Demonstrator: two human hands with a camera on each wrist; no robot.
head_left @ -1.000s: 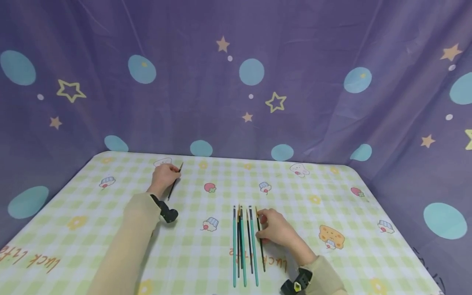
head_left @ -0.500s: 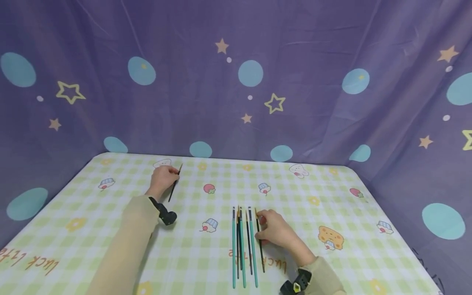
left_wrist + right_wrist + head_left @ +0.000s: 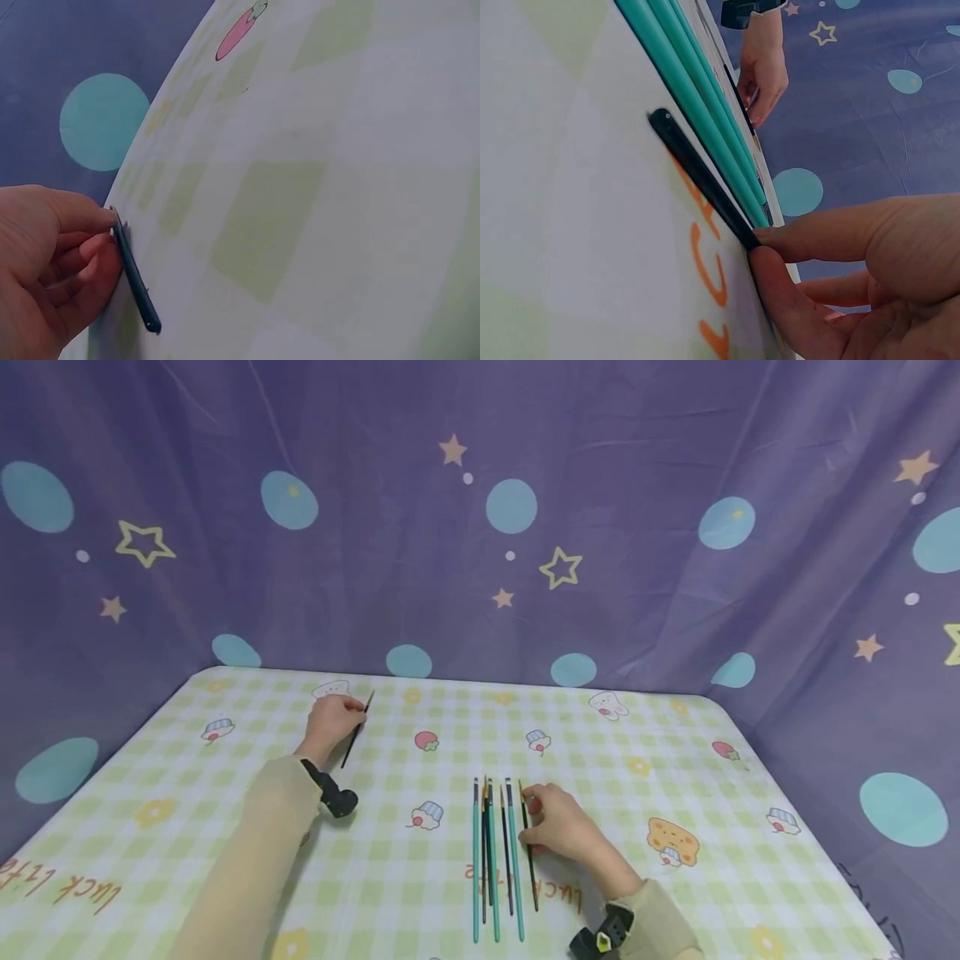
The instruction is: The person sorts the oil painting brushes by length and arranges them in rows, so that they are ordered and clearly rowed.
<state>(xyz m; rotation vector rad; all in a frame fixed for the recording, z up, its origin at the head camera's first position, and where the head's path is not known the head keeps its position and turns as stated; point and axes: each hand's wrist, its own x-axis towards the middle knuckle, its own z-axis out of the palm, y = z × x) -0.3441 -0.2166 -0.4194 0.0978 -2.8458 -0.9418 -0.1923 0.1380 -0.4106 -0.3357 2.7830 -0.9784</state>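
Far left on the table, my left hand (image 3: 333, 724) pinches a thin dark paintbrush (image 3: 351, 747) near its bristle end. The bristles point away from me and the brush slants slightly right. In the left wrist view, thumb and fingertips meet at the upper part of that brush's dark handle (image 3: 135, 281). My right hand (image 3: 561, 827) pinches another dark paintbrush (image 3: 532, 877) at the right end of a row. Its rounded handle end (image 3: 664, 120) shows in the right wrist view, close over the cloth. Beside it, teal brushes (image 3: 517, 893) and dark brushes (image 3: 509, 868) lie roughly parallel, bristles away from me.
A green-and-white checked cloth (image 3: 420, 893) with printed cakes, strawberries and lettering covers the table. Behind its far edge hangs a purple curtain (image 3: 420, 593) with stars and blue dots. Dark wrist cameras (image 3: 336, 793) sit on both wrists.
The tip of the left hand's paintbrush has tilted very slightly to the right. Both hands and the row of paintbrushes otherwise keep their places.
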